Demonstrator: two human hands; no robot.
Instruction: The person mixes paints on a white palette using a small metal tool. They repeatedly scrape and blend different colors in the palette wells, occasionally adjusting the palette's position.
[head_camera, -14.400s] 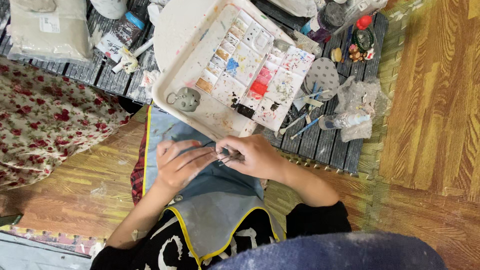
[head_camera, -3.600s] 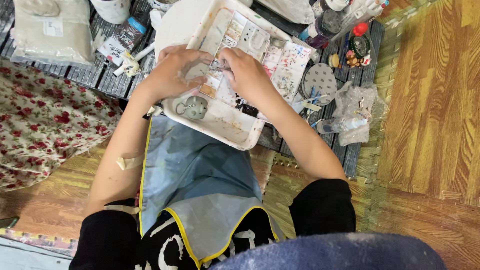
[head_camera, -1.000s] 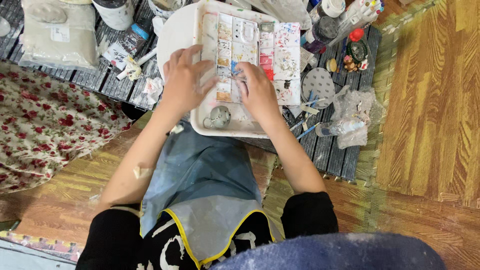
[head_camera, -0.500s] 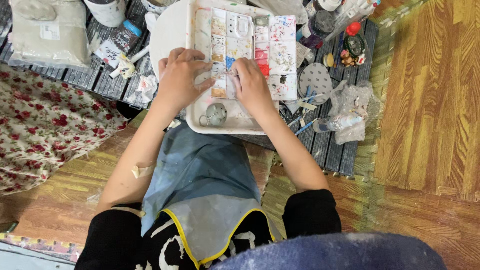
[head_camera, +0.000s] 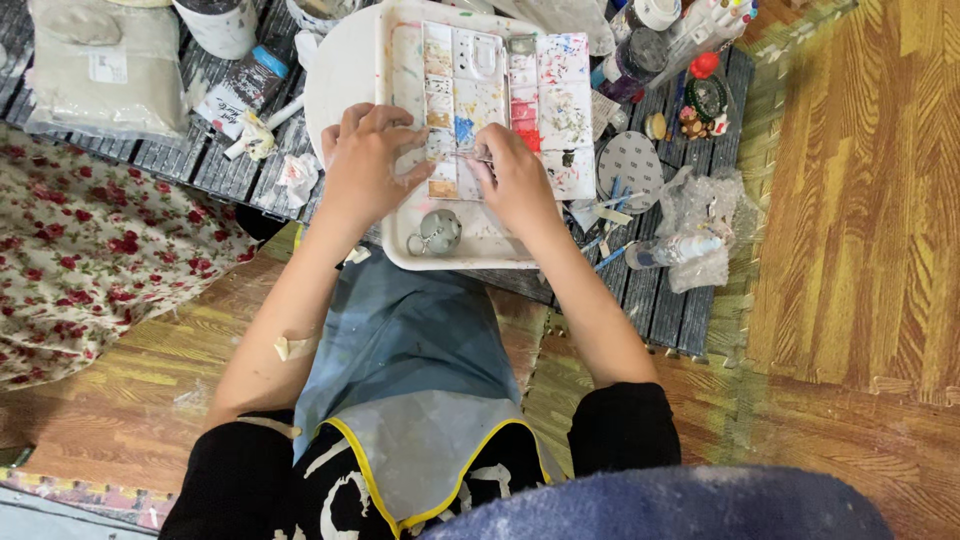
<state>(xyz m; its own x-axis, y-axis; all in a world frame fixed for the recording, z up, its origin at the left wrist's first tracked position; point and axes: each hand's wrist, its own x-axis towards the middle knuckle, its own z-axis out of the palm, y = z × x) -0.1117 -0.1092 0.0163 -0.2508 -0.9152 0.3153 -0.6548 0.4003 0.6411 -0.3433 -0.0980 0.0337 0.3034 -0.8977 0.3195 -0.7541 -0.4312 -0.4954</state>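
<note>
Setting: I look down on a low dark slatted tabletop (head_camera: 180, 160) over a wood floor (head_camera: 860, 200), with a flowered cloth (head_camera: 90, 260) to the left.

Paint tray: a white plastic palette tray (head_camera: 470, 250) lies flat on the tabletop just ahead of my lap, its wells stained red, blue and ochre. I judge it light and stiff, slick where paint is wet. Best taken by the bare rim at two sides and kept level.

Brush: a thin paintbrush (head_camera: 470, 157) lies across the middle wells, partly hidden. I judge it very light and easy to roll, so it is best held along the shaft.

Right hand (head_camera: 515, 180): fingers pressed together, pinching the paintbrush over the blue well.

Left hand (head_camera: 365, 165): fingers curled and resting on the tray's left wells. I cannot tell whether it holds anything.

Small figure: a grey round piece with a loop (head_camera: 437, 231) sits in the tray's near trough, apart from both hands. I judge it hard but breakable, so I would cradle its body, not the loop.

Around the tray: a round white plate (head_camera: 335, 85) lies under the tray's left edge. Crumpled clear plastic wrap (head_camera: 700, 235) and loose brushes (head_camera: 605, 215) lie to the right. Jars and paint pots (head_camera: 640, 60) crowd the far side. A grey bag (head_camera: 95, 70) sits far left.

Lap: a blue-grey apron (head_camera: 400, 340) hangs just below the tray.
</note>
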